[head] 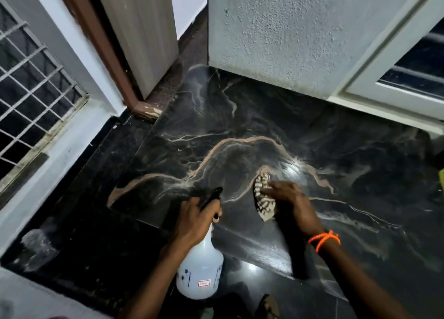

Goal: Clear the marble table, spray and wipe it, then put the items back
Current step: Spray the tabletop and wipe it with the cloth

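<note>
The black marble table [240, 116] with tan and white veins fills the middle of the view, and its top is bare. My left hand [192, 219] grips the neck of a translucent white spray bottle [200, 268] with a black trigger head, its nozzle pointing up over the marble. My right hand [290, 198] presses a striped black-and-beige cloth [263, 198] flat on the marble near the centre. An orange thread band [324, 240] circles my right wrist.
A rough white wall [288, 30] borders the table's far edge. A white window frame [384, 83] stands at the right, a grilled window [31, 90] at the left. A brown door frame [105, 54] and doorway lie at the back left. Dark floor [84, 222] runs beside the table.
</note>
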